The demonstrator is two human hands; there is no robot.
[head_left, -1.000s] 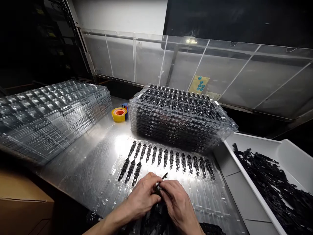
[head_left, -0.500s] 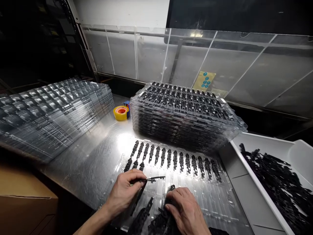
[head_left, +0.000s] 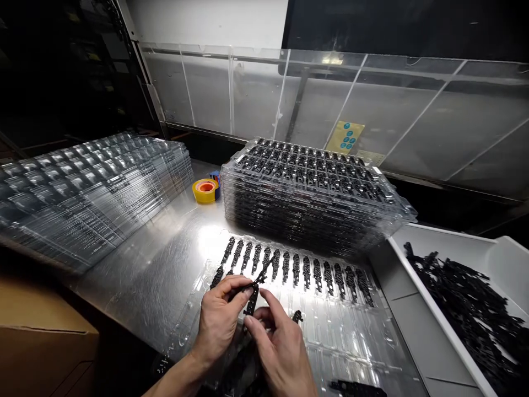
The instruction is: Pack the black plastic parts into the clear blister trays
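Observation:
My left hand (head_left: 219,320) pinches a slim black plastic part (head_left: 264,271) between thumb and fingers, its end pointing up and away. Close against it, my right hand (head_left: 283,339) has thumb and fingers on another black plastic part (head_left: 252,303), which stands between the two hands. Beneath them lies a clear plastic tray (head_left: 330,333) with a full back row of black parts (head_left: 296,270). A few more sit at the left of its second row, partly hidden by my left hand. Loose black parts (head_left: 357,388) lie at the near edge, some covered by my hands.
Behind the tray rises a stack of filled clear trays (head_left: 306,204). Another stack of clear trays (head_left: 124,198) stands at left, with a yellow tape roll (head_left: 205,191) between. A white bin (head_left: 438,309) of black parts is at right, a cardboard box (head_left: 45,342) at lower left.
My right hand has come up and left from the loose parts to meet my left hand, bringing a black part. The slim part in my left hand now tilts upward.

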